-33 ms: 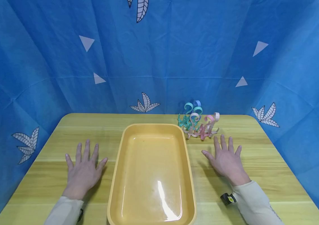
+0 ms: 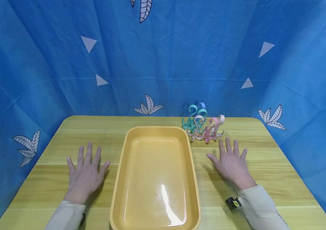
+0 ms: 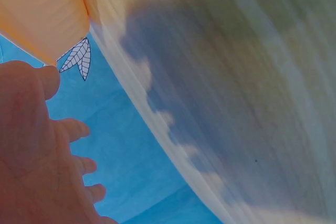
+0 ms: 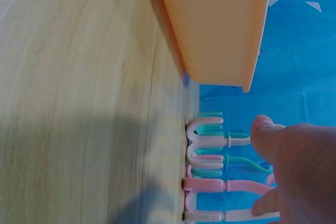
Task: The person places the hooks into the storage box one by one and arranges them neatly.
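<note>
My left hand (image 2: 83, 179) is held palm down over the table with fingers spread, left of a yellow plastic tray (image 2: 118, 179). Its palm is raised above the tabletop in the left wrist view, where its shadow falls on the wood. On the tray's other side my right hand (image 2: 234, 167) hovers likewise, fingers straight and apart, holding nothing. Just beyond its fingertips stand several plastic claw hooks with curled tops and pronged bases: green (image 2: 190, 123), pink (image 2: 207, 135), whitish (image 2: 194, 135) and blue (image 2: 202, 105). They partly overlap; the right wrist view shows a pink hook (image 4: 205, 184) up close.
The shallow tray stands in the middle of the wooden table (image 2: 266, 179), its near end cut off by the frame. Blue cloth (image 2: 168, 64) with leaf and triangle prints hangs behind the table and along both sides. A small black device (image 2: 233, 203) sits at the right cuff.
</note>
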The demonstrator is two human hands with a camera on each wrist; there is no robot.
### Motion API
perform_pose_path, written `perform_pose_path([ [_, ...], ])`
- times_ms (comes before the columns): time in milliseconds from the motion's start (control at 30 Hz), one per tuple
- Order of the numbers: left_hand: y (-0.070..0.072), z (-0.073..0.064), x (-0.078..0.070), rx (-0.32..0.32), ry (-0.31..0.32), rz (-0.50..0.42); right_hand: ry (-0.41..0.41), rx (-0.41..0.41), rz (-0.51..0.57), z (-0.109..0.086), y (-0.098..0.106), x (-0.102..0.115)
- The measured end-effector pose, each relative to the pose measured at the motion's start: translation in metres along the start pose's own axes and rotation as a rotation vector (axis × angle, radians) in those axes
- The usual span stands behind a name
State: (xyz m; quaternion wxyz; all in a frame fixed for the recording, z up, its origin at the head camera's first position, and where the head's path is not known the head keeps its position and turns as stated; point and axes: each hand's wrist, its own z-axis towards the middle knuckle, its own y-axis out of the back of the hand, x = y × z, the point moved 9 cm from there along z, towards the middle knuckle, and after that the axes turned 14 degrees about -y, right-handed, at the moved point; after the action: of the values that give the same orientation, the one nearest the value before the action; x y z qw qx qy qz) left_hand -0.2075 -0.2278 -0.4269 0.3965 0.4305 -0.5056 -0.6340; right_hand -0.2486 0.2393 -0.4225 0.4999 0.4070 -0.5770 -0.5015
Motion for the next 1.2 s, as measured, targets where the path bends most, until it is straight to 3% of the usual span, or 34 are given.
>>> perform_pose_path([
  [300, 0.002, 0.0, -0.001, -0.023, -0.017, -0.006, 0.015, -0.023, 0.027, -0.002, 0.008, 0.001],
  [500, 0.011, 0.004, -0.007, -0.114, -0.074, -0.104, 0.082, -0.17, 0.113, -0.003, 0.032, 0.005],
  [667, 0.018, 0.01, -0.012, -0.199, -0.087, -0.355, 0.203, -0.301, 0.274, -0.002, 0.057, 0.02],
  [833, 0.02, 0.013, -0.012, -0.268, -0.029, -0.731, 0.288, -0.284, 0.442, 0.006, 0.073, 0.037],
  [933, 0.015, 0.015, -0.015, -0.268, 0.001, -0.895, 0.308, -0.244, 0.495, 0.014, 0.079, 0.047],
  [1200, -0.006, 0.026, -0.03, -0.125, 0.033, -0.985, 0.259, -0.105, 0.527, 0.044, 0.083, 0.07],
])
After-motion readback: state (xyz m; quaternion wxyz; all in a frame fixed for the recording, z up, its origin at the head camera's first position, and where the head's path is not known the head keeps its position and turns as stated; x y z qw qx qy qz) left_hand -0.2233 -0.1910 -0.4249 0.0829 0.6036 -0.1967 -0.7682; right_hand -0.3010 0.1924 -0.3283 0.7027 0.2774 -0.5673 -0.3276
